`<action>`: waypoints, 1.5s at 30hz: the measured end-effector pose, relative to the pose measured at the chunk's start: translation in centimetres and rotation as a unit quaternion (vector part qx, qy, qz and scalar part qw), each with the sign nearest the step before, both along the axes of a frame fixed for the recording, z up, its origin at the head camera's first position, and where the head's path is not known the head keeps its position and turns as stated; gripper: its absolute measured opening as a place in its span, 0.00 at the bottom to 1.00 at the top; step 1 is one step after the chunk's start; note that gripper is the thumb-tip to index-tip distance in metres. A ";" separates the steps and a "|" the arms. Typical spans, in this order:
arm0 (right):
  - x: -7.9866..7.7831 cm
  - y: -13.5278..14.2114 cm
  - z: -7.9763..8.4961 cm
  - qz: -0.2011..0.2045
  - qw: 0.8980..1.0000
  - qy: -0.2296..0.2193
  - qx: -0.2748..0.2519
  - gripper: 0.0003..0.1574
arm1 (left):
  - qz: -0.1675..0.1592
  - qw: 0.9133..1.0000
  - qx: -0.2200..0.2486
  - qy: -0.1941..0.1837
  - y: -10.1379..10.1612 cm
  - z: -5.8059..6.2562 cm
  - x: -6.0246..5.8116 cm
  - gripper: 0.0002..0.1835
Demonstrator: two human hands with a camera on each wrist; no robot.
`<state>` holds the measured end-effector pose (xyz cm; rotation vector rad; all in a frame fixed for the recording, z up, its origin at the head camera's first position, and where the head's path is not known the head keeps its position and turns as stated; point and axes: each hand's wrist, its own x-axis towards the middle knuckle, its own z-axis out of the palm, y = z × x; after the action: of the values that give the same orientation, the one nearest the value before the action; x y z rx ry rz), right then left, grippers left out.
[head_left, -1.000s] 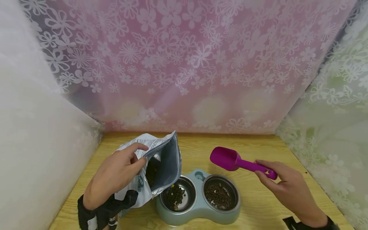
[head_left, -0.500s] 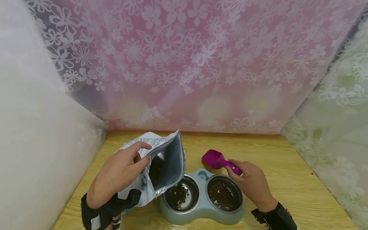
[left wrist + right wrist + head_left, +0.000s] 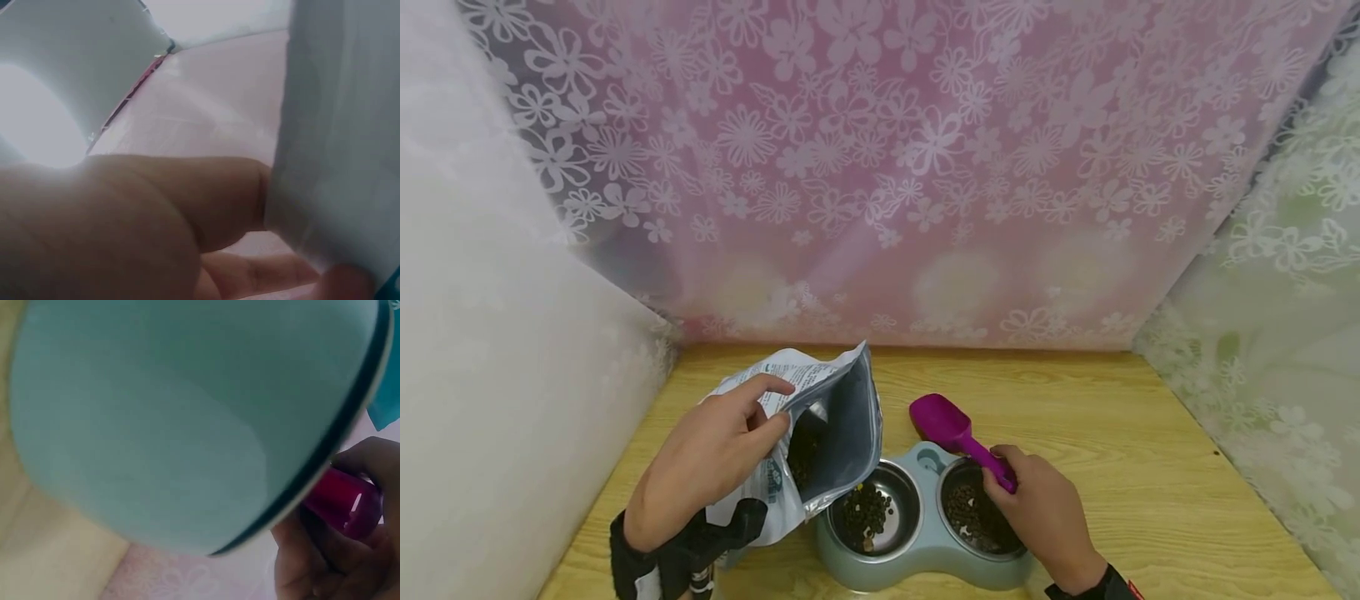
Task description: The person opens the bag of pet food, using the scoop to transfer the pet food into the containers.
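Note:
My left hand pinches the near edge of an opened silver-and-white pouch, its mouth facing right and dark pellets inside. In the left wrist view, the pouch stands at the right beside my thumb. My right hand grips a magenta scoop by its handle, above the right bowl's far edge. The scoop's head points back and left, past the bowls; whether it touches the table I cannot tell. From the right wrist, the handle's end shows among my fingers. My right hand hides part of the right bowl.
A pale blue double feeder holds two steel bowls. Brown pellets lie in the right bowl, greenish-brown ones in the left. The pouch overhangs the left bowl's edge. Flowered curtains enclose the wooden table.
My right hand has moved left and toward me with the scoop, from right of the feeder to above the right bowl. The scoop's head has swung to point farther back. The left hand stays put.

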<state>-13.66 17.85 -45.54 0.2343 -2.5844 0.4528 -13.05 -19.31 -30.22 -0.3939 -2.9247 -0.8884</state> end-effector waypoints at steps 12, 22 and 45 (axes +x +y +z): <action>0.0 -1.7 0.1 -0.018 0.994 -0.104 -0.041 0.17 | 0.012 1.000 0.001 0.003 -0.4 0.1 0.2 0.18; -0.5 -1.9 0.6 0.022 0.997 -0.061 -0.028 0.12 | 0.022 1.000 0.008 -0.002 -0.6 0.0 0.3 0.18; -2.3 -14.5 9.3 0.472 0.850 0.213 0.103 0.09 | -0.024 0.999 0.010 0.034 1.4 -0.7 1.2 0.30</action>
<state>-15.95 3.33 -36.27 1.5243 -1.9109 0.3764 -11.83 -17.89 -30.90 -0.4862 -2.8540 -0.8903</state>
